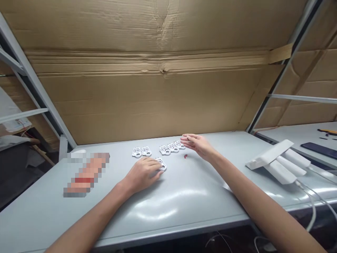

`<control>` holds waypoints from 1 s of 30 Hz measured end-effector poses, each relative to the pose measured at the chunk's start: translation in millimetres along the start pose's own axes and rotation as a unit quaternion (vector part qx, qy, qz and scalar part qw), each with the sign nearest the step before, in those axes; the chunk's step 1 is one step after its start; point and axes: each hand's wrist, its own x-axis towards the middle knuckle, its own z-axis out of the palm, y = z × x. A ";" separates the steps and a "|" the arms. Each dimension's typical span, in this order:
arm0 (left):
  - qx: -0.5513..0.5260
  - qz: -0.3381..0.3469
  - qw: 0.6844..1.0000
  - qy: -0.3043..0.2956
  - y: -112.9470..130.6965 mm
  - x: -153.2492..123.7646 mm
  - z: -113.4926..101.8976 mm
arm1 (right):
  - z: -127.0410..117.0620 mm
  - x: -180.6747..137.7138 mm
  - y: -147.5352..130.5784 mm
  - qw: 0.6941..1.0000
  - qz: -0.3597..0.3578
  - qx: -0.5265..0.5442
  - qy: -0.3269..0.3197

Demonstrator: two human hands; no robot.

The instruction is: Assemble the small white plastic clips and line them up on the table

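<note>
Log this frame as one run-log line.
left hand: on flat white plastic part | right hand: open, near small red plastic piece

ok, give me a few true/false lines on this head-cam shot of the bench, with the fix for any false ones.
1. The left hand lies over a white plastic part. True.
2. The right hand holds the small red piece. False: the piece lies on the table, apart from the hand.
3. The other white plastic parts sit in a tray. False: they lie directly on the grey table, in a group of two and a group of three.
4. A corrugated cardboard sheet stands behind the table. True.
</note>
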 end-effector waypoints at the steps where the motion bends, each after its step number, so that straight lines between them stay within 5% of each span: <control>1: 0.000 0.000 1.000 -0.010 -0.8 -0.4 0.9 | -4.7 1.7 -0.5 0.998 -0.029 -0.058 0.015; 3: -0.002 0.003 0.999 -0.035 -2.4 -1.1 1.7 | -12.6 3.7 -0.4 0.977 -0.072 -0.196 0.030; 6: 0.005 -0.010 0.997 -0.070 -4.4 -2.0 0.5 | -19.3 3.2 2.1 0.902 -0.128 -0.412 0.006; 10: 0.018 -0.051 0.993 -0.108 -10.3 -1.2 0.5 | -17.9 -0.5 6.5 0.831 -0.157 -0.527 -0.082; 16: 0.028 -0.124 0.980 -0.151 -20.0 0.3 6.4 | -8.7 -5.0 10.6 0.794 -0.160 -0.572 -0.128; 23: 0.018 -0.088 0.983 -0.158 -14.9 -4.1 5.5 | -11.0 -10.6 2.6 0.788 -0.127 -0.585 -0.147; 30: 0.013 -0.136 0.972 -0.189 -16.8 -0.9 4.2 | -6.3 -7.0 7.8 0.765 -0.171 -0.611 -0.109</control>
